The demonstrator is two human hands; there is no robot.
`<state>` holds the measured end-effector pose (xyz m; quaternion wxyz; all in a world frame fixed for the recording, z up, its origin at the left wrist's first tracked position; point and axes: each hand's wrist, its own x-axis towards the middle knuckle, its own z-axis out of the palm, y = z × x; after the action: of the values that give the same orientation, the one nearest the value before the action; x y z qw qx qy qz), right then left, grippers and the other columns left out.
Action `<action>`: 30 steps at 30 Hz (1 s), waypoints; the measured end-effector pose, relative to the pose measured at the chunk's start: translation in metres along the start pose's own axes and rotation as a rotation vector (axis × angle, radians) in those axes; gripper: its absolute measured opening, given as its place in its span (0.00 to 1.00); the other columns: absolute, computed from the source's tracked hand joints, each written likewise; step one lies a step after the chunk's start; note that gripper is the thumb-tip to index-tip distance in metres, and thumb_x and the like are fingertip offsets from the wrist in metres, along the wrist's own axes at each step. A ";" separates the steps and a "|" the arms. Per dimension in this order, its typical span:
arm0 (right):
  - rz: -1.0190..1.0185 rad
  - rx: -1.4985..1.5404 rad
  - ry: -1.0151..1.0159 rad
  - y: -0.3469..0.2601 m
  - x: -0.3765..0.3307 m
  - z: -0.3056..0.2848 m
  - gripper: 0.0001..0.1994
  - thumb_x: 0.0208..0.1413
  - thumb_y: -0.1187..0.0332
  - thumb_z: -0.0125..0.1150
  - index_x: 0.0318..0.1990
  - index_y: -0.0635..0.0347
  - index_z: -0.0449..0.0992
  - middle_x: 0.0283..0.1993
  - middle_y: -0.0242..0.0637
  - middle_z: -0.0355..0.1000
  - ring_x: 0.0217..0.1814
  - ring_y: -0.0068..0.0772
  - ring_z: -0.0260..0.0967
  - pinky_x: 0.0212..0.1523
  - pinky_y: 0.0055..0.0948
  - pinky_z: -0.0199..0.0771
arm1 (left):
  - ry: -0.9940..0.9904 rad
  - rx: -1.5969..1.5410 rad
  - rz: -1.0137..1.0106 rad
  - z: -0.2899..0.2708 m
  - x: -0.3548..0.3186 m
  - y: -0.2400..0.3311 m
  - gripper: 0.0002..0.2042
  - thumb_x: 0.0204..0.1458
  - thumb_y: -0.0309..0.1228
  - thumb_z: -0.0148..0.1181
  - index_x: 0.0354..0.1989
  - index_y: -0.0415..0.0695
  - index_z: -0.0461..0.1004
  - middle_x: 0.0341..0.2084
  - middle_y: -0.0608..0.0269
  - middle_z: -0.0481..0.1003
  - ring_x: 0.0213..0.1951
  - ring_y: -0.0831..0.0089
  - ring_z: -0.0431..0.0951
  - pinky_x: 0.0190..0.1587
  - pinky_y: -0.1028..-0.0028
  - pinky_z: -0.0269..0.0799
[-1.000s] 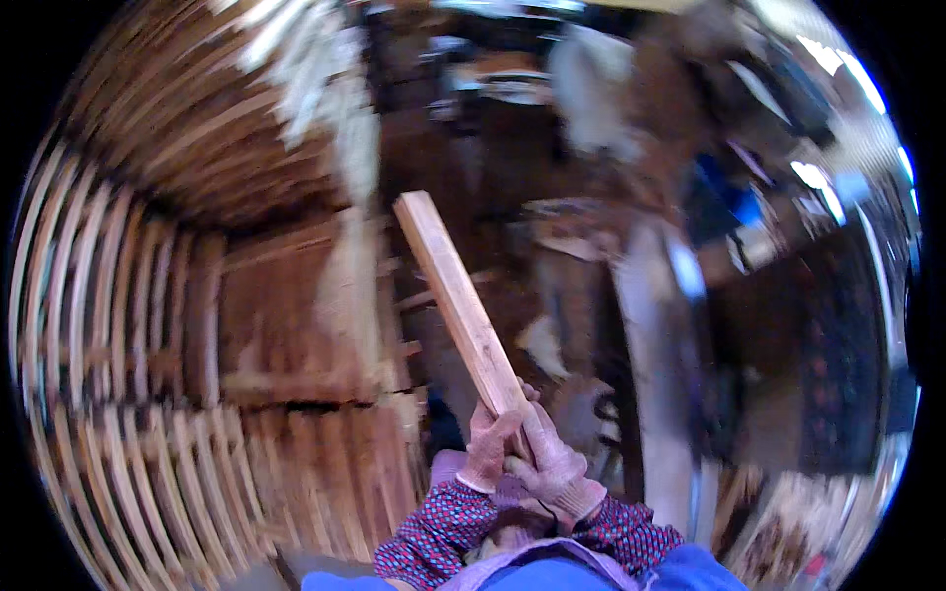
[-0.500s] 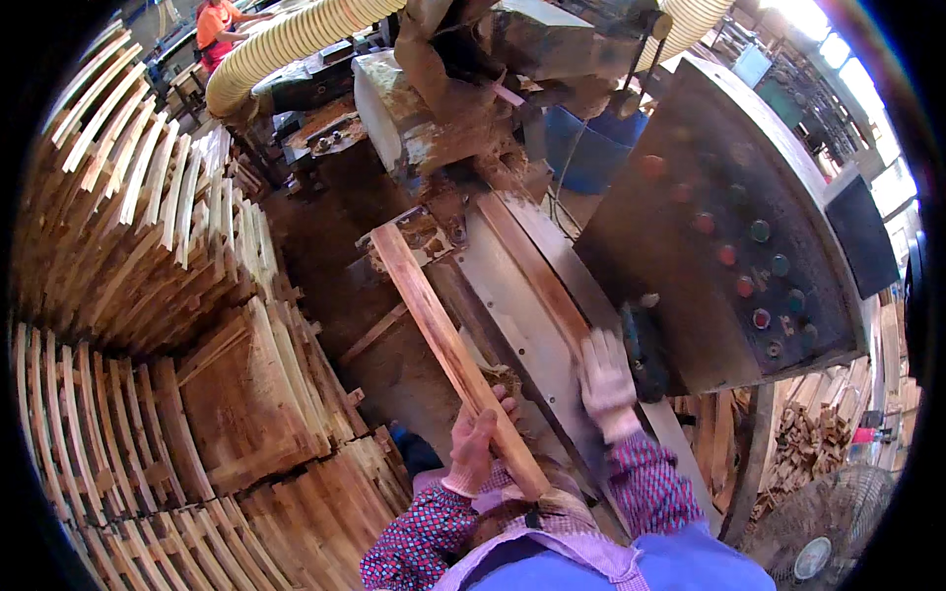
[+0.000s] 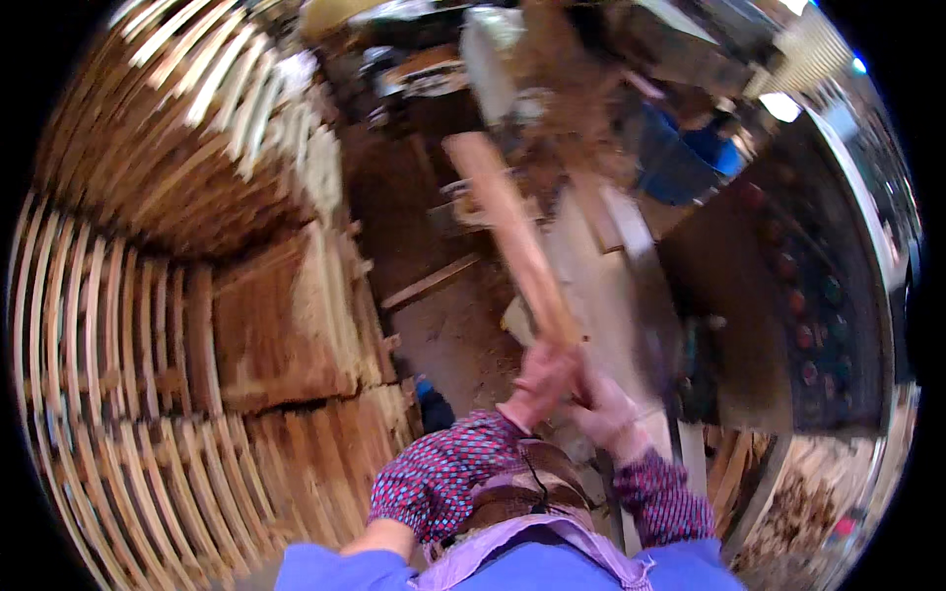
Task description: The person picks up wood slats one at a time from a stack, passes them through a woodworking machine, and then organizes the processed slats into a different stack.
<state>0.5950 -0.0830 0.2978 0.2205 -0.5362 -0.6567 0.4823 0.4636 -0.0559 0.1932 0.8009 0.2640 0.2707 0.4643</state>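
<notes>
A reddish-brown wooden strip [image 3: 512, 236] slants up and away from me, raised beside the machine bed and blurred by motion. My left hand [image 3: 540, 382] is closed around its near end. Against that same end, close beside the left hand, is my right hand [image 3: 606, 412]; its fingers are smeared, so their grip is unclear. Another wooden strip [image 3: 597, 215] lies on the pale metal machine bed [image 3: 581, 266], by the guide rail and partly under the machine head. Neither hand touches this second strip.
Tall stacks of wooden strips [image 3: 108, 325] fill the left side. On the right stands a dark control panel [image 3: 788, 295] with round buttons. A blue bin [image 3: 675, 163] sits behind the bed. A loose stick [image 3: 431, 282] lies on the dusty floor to the left of the bed.
My right hand has come off the strip on the bed and moved left to the held strip's near end. My left hand has shifted toward that end. The strip on the bed is farther away.
</notes>
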 end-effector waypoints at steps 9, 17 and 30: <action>0.203 -0.958 0.369 0.067 -0.130 0.033 0.28 0.61 0.68 0.53 0.68 0.65 0.57 0.63 0.51 0.65 0.66 0.45 0.59 0.62 0.34 0.61 | 0.827 1.323 0.064 -0.236 -0.101 0.127 0.26 0.44 0.35 0.60 0.54 0.41 0.67 0.48 0.38 0.70 0.53 0.44 0.70 0.54 0.57 0.67; -0.446 -0.316 0.307 0.104 0.090 -0.050 0.50 0.55 0.29 0.36 0.71 0.66 0.45 0.75 0.50 0.41 0.76 0.49 0.40 0.74 0.43 0.39 | 1.800 1.670 -0.679 -0.553 -0.247 0.309 0.35 0.46 0.41 0.63 0.62 0.38 0.60 0.61 0.46 0.61 0.61 0.51 0.64 0.61 0.59 0.62; -0.087 -0.622 0.540 0.106 0.177 -0.081 0.36 0.56 0.45 0.45 0.64 0.65 0.58 0.64 0.44 0.57 0.65 0.41 0.55 0.65 0.37 0.53 | 1.763 2.118 -0.541 -0.701 -0.356 0.357 0.23 0.51 0.37 0.57 0.56 0.43 0.66 0.43 0.60 0.72 0.47 0.67 0.73 0.49 0.64 0.71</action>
<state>0.6545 0.1070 0.2002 0.2323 -0.6564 -0.7117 0.0931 -0.3772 -0.0984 0.0000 -0.1429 0.3008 0.9361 -0.1130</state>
